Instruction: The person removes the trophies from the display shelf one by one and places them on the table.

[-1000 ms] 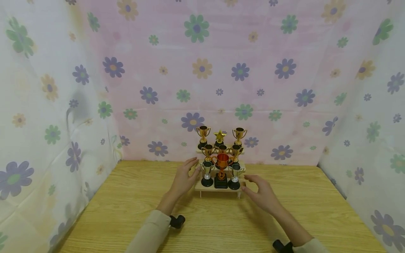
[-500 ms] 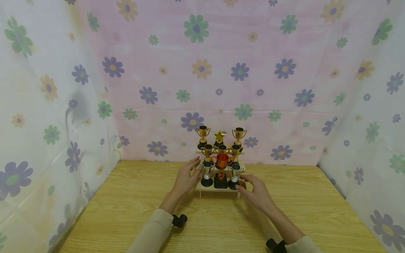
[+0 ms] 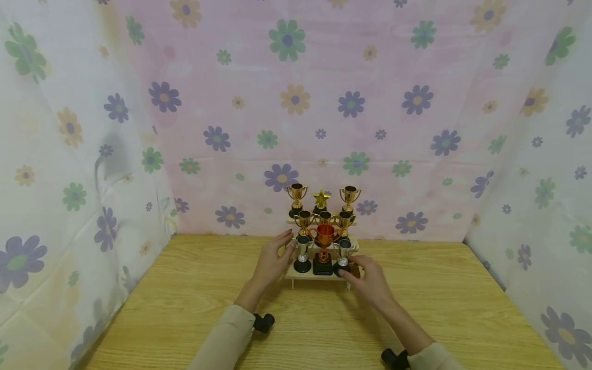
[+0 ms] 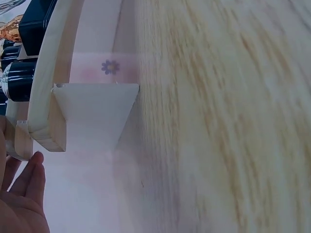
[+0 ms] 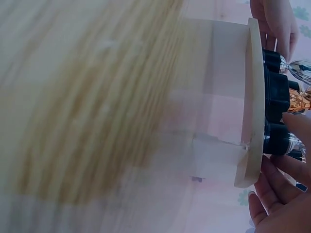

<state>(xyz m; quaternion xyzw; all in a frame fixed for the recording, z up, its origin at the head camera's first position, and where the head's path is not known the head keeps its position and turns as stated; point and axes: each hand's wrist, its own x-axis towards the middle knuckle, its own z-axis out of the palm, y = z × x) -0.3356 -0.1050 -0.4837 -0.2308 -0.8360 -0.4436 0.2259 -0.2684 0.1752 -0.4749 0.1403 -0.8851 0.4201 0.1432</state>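
Pinching the black base of the silver cup at the right front (image 3: 345,248), my right hand (image 3: 370,281) is pressing its thumb (image 5: 297,125) to one side and its index finger (image 5: 291,166) to the other; the cup is standing upright on the lowest step of a three-tiered pale wooden stand (image 3: 316,278), just beside the stand's right end. My left hand (image 3: 272,258) is resting near the stand's opposite end, fingers relaxed and thumb spread apart from them; its fingertips are lying so close to the wood that I am not managing to tell whether they touch it. On the same step an orange-red cup (image 3: 325,235) is occupying the middle, and a second silver cup (image 3: 302,245) is flanking it at the left; on the middle tier three gold cups (image 3: 303,219) are standing in a row, partly hidden; on the top tier a gold star (image 3: 321,199) is rising between a left gold cup (image 3: 297,191) and a right gold cup (image 3: 350,193). A wood-grained table (image 3: 194,318) is supporting the stand; a flower-printed cloth (image 3: 240,77) is hanging behind; beige sleeves (image 3: 223,334) are covering my forearms.
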